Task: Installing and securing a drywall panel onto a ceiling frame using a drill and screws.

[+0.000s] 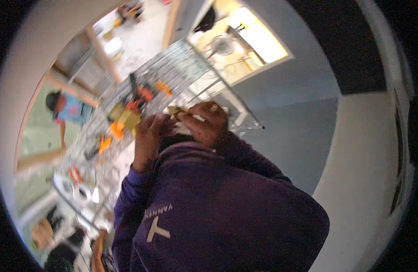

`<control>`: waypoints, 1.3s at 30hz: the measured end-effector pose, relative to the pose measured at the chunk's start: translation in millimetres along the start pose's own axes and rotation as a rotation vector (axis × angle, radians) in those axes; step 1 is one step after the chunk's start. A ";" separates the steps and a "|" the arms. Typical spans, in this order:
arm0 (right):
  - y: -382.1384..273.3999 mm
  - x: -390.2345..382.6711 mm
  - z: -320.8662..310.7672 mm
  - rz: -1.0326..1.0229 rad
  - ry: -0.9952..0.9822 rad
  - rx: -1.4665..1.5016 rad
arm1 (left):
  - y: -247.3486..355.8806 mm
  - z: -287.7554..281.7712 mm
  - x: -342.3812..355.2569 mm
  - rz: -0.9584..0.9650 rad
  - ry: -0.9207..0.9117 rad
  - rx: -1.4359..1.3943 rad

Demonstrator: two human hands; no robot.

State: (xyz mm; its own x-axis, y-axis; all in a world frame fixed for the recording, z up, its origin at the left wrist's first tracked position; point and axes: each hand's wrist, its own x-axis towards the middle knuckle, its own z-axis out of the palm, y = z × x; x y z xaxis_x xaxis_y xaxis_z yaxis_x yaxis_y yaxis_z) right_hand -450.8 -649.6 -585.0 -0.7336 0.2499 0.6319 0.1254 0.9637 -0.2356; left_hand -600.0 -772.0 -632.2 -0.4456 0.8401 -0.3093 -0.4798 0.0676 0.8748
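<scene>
Person at lower left (42,233): bent in near the table's edge, hands not clear to me.
Person in light blue top (73,108): on the far side of the tabletop (166,68), well apart from my hands.
Red-orange tool (74,174): lies off to my left, set down loose; too blurred to name.
Orange pieces (117,130): scattered near the box, probably left there to stay within reach.
Olive-yellow box (125,118): sits just beyond my left hand, likely put close so my arm barely has to stretch.
Left hand (148,136): raised in front of my chest, fingers bent inward; can't tell if they pinch anything, blur hides the tips. Seems to be there as a steadying side.
Small olive-gold thing (175,110): between my two hands, at the fingertips, presumably kept high and central so I can see it.
Right hand (209,124): turned in toward the left, thumb and finger pinching a pale strip (198,118), likely for fine control.
Fan (222,45): behind the window opening, out of my way.
</scene>
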 end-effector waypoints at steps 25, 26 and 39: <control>3.0 -0.2 -2.6 0.696 -0.452 0.754 | 1.9 2.7 -37.6 0.122 0.008 0.060; 4.2 -2.6 -3.1 0.697 -0.451 0.754 | 0.5 2.1 -38.1 0.089 -0.011 0.031; 6.1 1.9 -20.2 0.678 -0.534 0.627 | 9.2 28.8 -45.5 -0.033 -0.006 0.048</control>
State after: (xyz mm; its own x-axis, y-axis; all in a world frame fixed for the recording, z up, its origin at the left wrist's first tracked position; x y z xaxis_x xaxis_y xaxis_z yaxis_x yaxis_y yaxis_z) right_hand -437.9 -641.4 -570.3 -0.8564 0.4959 -0.1435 0.3630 0.3809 -0.8504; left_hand -562.4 -794.1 -599.3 -0.4260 0.8399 -0.3363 -0.4571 0.1209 0.8811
